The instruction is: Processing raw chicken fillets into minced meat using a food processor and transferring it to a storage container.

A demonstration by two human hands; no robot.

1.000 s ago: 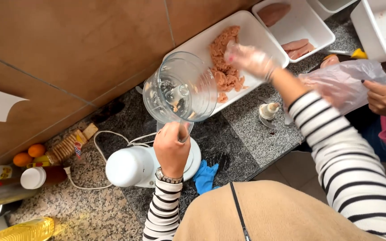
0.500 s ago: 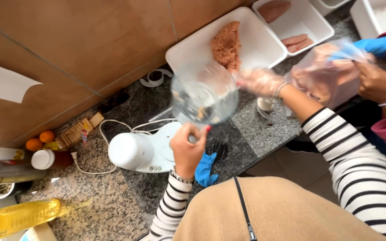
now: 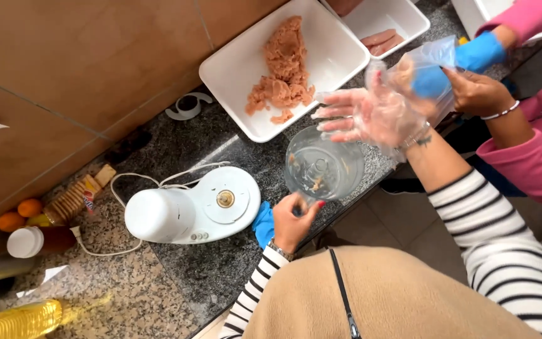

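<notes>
— Honestly, what worries you here?

— That clear processor bowl (image 3: 324, 168). The left hand (image 3: 293, 221) pinches it by its handle alone, holding it over the counter edge (image 3: 371, 182), just beside the white motor base (image 3: 189, 210). Bits of mince cling inside; with so slight a grip I'd say it could tip or slip off the edge.

— And the other hand?

— The right hand (image 3: 371, 116) is spread open, fingers apart, in a loose clear plastic glove, hovering above the bowl and holding nothing. A slack glove like that could snag on the rim.

— Anyone close?

— A person in pink sleeves, one hand in a blue glove (image 3: 481, 53), stands right alongside with a plastic bag (image 3: 425, 66); elbows could knock.

— What about the surface?

— Speckled dark granite against brown wall tiles. A white tray of minced meat (image 3: 283, 66) sits near the wall, and a cord (image 3: 158, 182) trails from the base.
</notes>
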